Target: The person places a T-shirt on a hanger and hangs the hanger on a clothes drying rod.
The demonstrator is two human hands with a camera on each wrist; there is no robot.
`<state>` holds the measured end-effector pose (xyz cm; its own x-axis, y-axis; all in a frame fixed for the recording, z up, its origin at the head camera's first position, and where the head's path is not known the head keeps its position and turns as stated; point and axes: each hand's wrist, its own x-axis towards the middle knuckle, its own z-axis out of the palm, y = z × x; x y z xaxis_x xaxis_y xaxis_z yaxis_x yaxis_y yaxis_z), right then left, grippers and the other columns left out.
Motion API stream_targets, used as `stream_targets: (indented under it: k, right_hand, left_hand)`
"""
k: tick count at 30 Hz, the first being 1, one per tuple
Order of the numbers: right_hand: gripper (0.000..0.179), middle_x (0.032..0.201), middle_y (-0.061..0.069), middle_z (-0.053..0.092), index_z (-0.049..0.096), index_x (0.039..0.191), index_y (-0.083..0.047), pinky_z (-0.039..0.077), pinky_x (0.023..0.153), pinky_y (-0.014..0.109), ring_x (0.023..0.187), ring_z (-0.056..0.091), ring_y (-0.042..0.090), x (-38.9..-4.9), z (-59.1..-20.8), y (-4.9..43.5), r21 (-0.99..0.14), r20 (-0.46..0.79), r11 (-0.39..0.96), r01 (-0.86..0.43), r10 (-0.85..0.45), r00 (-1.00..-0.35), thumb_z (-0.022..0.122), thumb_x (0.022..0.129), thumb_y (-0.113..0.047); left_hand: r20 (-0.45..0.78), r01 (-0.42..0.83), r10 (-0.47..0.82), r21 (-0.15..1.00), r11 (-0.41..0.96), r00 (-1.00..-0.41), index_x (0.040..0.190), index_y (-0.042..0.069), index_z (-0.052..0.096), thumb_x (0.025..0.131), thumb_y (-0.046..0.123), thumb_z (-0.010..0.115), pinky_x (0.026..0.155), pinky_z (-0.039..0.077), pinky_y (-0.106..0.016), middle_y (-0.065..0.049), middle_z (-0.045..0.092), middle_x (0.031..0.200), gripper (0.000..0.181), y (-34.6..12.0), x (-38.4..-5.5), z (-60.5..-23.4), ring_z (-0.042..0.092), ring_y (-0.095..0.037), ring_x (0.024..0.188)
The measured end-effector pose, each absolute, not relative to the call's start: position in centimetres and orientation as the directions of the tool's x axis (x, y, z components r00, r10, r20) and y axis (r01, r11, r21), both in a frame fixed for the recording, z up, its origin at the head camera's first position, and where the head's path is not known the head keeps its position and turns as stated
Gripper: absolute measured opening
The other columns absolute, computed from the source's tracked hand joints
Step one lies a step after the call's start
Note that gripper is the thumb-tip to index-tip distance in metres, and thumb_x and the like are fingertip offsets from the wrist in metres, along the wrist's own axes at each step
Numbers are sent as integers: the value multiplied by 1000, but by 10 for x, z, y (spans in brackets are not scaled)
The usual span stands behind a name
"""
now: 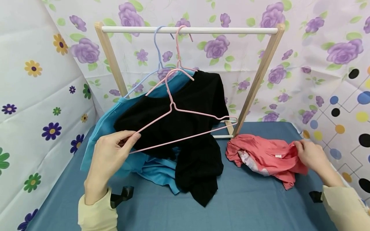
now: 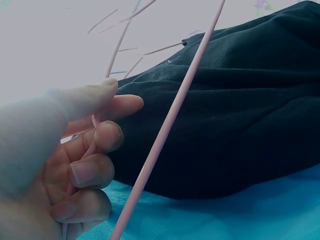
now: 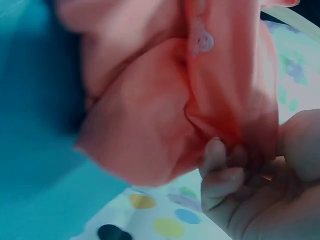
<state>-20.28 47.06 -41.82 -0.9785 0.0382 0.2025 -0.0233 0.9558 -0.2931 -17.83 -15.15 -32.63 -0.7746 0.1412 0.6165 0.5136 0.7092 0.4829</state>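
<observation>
My left hand [image 1: 111, 154] grips one end of a pink clothes hanger [image 1: 199, 112], which is held up in front of the rack with its hook at the top. In the left wrist view the fingers curl round the hanger's pink wire [image 2: 170, 120]. At the right, my right hand [image 1: 313, 157] pinches the edge of a coral shirt [image 1: 268, 150] that lies crumpled on the table. A button shows on the coral cloth [image 3: 150, 110] in the right wrist view. Behind the held hanger, a black garment [image 1: 188, 102] hangs on another pink hanger [image 1: 177, 45].
A wooden rack with a white rail [image 1: 219, 30] stands at the back. From it also hangs a blue garment [image 1: 104, 128] on a blue hanger [image 1: 157, 45], its lower part reaching the blue-covered table [image 1: 245, 205]. Patterned cloth walls [image 1: 251, 67] enclose the back and sides.
</observation>
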Motion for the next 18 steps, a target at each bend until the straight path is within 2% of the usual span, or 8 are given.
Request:
stream_targets:
  k: [1, 5, 8, 14, 18]
  right_hand:
    - [37, 73, 21, 57, 59, 101, 13, 41, 62, 53, 68, 54, 41, -202, -414, 469, -303, 223, 953, -25, 45, -974, 42, 106, -20]
    - [41, 61, 8, 42, 53, 85, 2, 33, 52, 40, 55, 44, 29, -197, -394, 458, -337, 287, 941, -26, 76, -955, 36, 107, -28]
    - [43, 59, 7, 39, 48, 76, -5, 30, 48, 35, 51, 39, 24, -193, -375, 446, -362, 326, 931, -42, 84, -942, 36, 107, -33]
    - [39, 59, 6, 46, 60, 86, -3, 29, 46, 33, 51, 41, 21, -191, -342, 414, -361, 408, 927, -101, 60, -911, 45, 104, -33]
    - [32, 62, 5, 54, 67, 93, -2, 31, 47, 30, 51, 44, 18, -193, -325, 385, -354, 483, 925, -139, 54, -874, 55, 101, -30]
  left_hand:
    - [618, 516, 142, 484, 707, -773, 100, 15, 77, 93, 22, 70, 49, 39, -24, 5, 70, 81, 12, -151, -178, -326, 52, -8, 58]
    - [628, 534, 153, 478, 697, -763, 99, 16, 77, 93, 21, 70, 51, 40, -22, 7, 69, 81, 11, -150, -179, -327, 52, -8, 59]
    - [625, 544, 168, 478, 690, -762, 98, 16, 78, 93, 21, 70, 53, 42, -23, 7, 70, 82, 10, -149, -179, -328, 54, -7, 61]
    - [608, 559, 191, 501, 661, -771, 98, 14, 77, 93, 20, 70, 56, 48, -25, 6, 72, 87, 11, -144, -180, -328, 58, -6, 65]
    - [620, 589, 216, 495, 639, -755, 98, 13, 78, 92, 18, 71, 58, 49, -25, 6, 72, 90, 10, -141, -181, -328, 60, -5, 67]
